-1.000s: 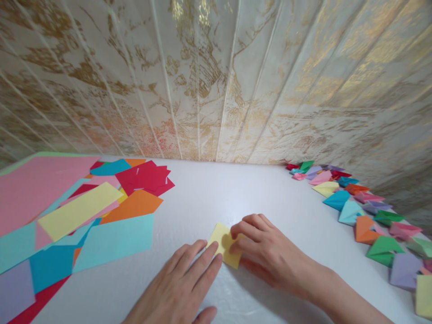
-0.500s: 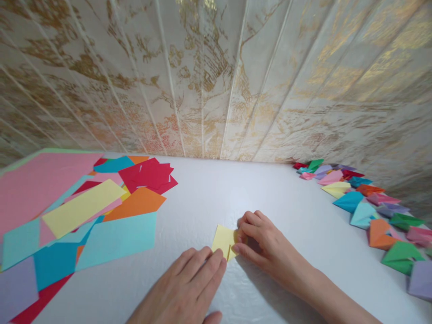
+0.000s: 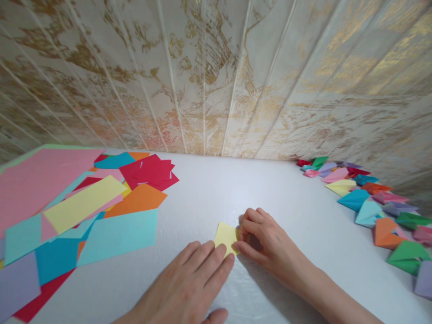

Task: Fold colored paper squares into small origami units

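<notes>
A small piece of yellow paper (image 3: 225,234) lies on the white table between my two hands. My left hand (image 3: 192,279) rests flat with its fingers stretched out, the fingertips pressing on the paper's near left edge. At the paper's right edge, my right hand (image 3: 266,243) has its fingers curled, thumb and forefinger pinching that edge. Part of the paper's near and right sides is hidden under the fingers.
Loose coloured paper sheets overlap on the left, among them a pale yellow strip (image 3: 84,204), a light blue sheet (image 3: 118,237) and red pieces (image 3: 148,171). Folded paper shapes, such as a green one (image 3: 407,257), line the right side. A patterned wall (image 3: 209,90) rises behind the table.
My left fingertips have slid right and a little up across the yellow paper, covering the slit-like line seen near its lower edge. My right hand keeps its pinch almost in place.
</notes>
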Action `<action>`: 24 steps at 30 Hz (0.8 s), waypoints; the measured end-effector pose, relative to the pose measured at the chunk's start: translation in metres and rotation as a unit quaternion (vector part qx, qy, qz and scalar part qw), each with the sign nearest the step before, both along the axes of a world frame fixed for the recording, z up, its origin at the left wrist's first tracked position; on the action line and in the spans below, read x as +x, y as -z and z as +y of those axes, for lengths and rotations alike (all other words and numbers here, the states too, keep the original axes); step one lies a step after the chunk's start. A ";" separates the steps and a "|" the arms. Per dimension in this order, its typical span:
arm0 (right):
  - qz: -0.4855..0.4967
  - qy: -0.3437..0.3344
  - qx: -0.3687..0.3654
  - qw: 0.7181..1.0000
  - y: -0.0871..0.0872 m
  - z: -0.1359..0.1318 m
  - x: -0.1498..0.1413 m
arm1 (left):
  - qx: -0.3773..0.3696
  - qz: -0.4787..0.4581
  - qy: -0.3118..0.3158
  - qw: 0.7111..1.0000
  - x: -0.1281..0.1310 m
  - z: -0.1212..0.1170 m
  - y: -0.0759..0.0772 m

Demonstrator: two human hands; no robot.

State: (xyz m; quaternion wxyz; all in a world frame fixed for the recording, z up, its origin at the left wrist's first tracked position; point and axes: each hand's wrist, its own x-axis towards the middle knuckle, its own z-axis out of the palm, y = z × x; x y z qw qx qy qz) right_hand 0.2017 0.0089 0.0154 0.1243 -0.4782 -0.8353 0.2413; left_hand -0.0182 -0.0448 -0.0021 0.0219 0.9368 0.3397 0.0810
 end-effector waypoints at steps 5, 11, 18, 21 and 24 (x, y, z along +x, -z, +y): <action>-0.003 0.005 0.003 1.000 0.001 -0.002 0.000 | 0.004 0.000 0.016 1.000 -0.001 0.001 0.000; -0.005 0.008 0.001 1.000 0.001 -0.003 -0.001 | -0.013 0.004 0.014 1.000 -0.002 -0.001 0.000; 0.004 0.009 0.013 1.000 0.003 -0.003 -0.002 | -0.030 0.001 0.027 0.999 -0.002 0.006 -0.012; 0.030 0.018 0.012 0.999 0.003 -0.008 0.000 | -0.034 0.006 0.024 0.999 -0.001 0.007 -0.012; 0.055 0.030 0.003 0.998 0.002 -0.014 0.001 | -0.033 0.009 0.016 0.999 -0.001 0.006 -0.009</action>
